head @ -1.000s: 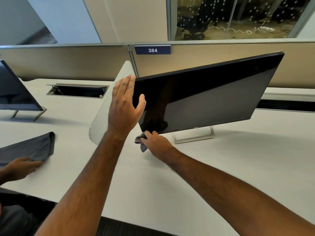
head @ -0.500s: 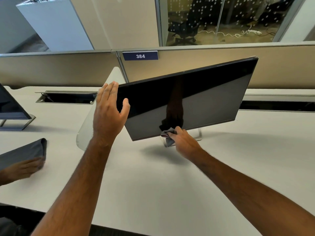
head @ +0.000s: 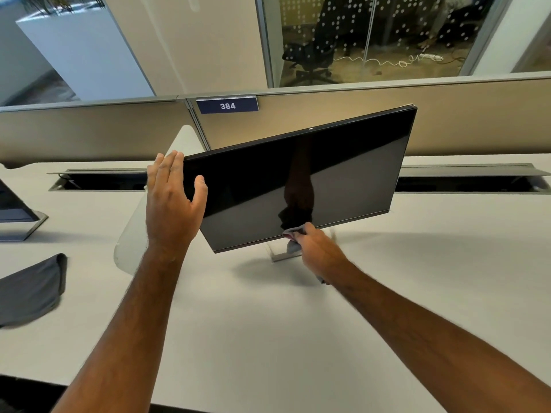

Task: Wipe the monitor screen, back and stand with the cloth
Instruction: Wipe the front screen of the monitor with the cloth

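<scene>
even bright light, soft shadows, slight motion blur, bowed wide-angle edges

left hand flat on monitor edge | right hand holds cloth — bottom bezel | monitor tilted
</scene>
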`<state>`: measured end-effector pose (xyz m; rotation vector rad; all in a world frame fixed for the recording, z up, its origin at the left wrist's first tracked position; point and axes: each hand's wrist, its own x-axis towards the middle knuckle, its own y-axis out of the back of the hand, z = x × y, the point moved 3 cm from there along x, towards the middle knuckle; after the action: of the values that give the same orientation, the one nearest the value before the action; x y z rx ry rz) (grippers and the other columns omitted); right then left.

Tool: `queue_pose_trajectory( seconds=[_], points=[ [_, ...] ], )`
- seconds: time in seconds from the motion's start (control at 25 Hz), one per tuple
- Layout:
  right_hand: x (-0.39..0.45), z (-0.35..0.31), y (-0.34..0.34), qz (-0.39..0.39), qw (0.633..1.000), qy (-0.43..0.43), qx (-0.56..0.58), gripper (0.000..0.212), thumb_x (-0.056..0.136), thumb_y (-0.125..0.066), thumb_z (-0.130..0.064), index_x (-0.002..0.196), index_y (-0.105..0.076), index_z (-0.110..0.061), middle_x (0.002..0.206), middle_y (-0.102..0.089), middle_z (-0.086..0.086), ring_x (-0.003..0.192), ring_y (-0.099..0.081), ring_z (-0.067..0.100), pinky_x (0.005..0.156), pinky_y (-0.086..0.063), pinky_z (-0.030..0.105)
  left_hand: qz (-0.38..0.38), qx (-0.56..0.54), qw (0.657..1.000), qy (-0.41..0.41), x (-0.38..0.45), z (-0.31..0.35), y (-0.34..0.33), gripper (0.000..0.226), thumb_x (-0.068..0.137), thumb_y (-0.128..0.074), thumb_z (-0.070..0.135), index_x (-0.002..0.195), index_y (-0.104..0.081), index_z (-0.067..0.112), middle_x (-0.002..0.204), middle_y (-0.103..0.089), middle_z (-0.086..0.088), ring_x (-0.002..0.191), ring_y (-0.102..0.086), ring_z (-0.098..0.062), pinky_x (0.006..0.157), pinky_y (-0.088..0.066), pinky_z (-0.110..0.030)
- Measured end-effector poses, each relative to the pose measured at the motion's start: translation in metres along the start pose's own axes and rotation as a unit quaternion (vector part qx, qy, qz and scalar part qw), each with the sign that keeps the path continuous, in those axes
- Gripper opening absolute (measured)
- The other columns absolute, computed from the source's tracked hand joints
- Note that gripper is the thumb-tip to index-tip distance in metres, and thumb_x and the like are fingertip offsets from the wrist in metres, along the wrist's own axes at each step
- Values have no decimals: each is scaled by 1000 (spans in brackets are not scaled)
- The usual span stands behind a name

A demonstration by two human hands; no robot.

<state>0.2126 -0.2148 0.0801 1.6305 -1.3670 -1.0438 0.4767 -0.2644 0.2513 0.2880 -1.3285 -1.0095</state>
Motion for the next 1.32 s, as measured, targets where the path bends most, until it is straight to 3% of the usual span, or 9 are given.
queue_pose_trajectory(
  seconds=[0.2,0.4,0.6,0.76,0.88,0.96,1.04,1.2,1.32],
  points=[
    [-1,-36,-12,-12,998,59,7,39,103,-49,-21,142,-51,-15,131,-45,11,111,-53,27,89,-47,34,-39,32,997,-50,8,38,-15,56,106,-45,36,151,-46,2,154,-50,-16,152,-33,-31,129,-16,-51],
    [-6,6,-1,12,1000,25,0,39,103,-49,-19,142,-51,-19,133,-44,9,111,-52,26,87,-50,35,-63,19,992,-105,18,90,-39,58,105,-47,36,152,-45,3,155,-49,-14,152,-35,-29,129,-20,-50],
    [-18,88,31,43,998,-46,12,37,104,-48,-20,140,-54,-17,127,-48,10,109,-54,27,93,-48,34,-88,15,988,-123,24,127,-59,60,106,-43,39,155,-42,5,158,-46,-13,153,-33,-26,129,-20,-50],
    [-25,148,55,78,979,-160,101,29,100,-53,-16,129,-55,-12,98,-54,2,91,-57,26,80,-46,32,-92,23,986,-134,30,146,-69,60,106,-43,40,155,-42,7,158,-47,-11,153,-34,-25,130,-16,-50],
    [-18,159,59,84,960,-216,159,21,98,-58,-17,117,-53,-11,106,-64,9,93,-63,31,83,-50,35,-98,27,985,-142,32,161,-77,60,106,-44,41,155,-42,7,158,-46,-11,152,-35,-24,130,-15,-49],
    [-17,146,48,82,972,-184,122,25,101,-54,-20,125,-54,-12,108,-59,3,97,-64,27,80,-47,31,-104,25,983,-151,35,174,-83,60,106,-43,42,155,-42,8,159,-46,-11,152,-35,-25,130,-15,-49],
    [-18,119,31,67,987,-100,103,30,103,-49,-20,132,-55,-18,112,-53,1,100,-59,22,80,-44,28,-108,25,981,-159,38,186,-89,61,105,-42,42,156,-41,7,159,-46,-11,152,-36,-25,130,-15,-50],
    [-24,96,28,64,990,-41,119,32,106,-47,-29,135,-55,-18,113,-56,-9,95,-53,5,92,-47,21,-101,19,981,-164,42,206,-102,61,104,-43,42,154,-43,8,157,-48,-10,151,-38,-24,130,-16,-50],
    [-25,123,39,60,996,-24,65,36,105,-49,-28,139,-55,-18,126,-57,1,105,-59,17,91,-46,23,-78,-5,985,-155,42,207,-106,56,104,-47,38,151,-48,8,153,-53,-9,148,-43,-23,130,-15,-50]
  ],
)
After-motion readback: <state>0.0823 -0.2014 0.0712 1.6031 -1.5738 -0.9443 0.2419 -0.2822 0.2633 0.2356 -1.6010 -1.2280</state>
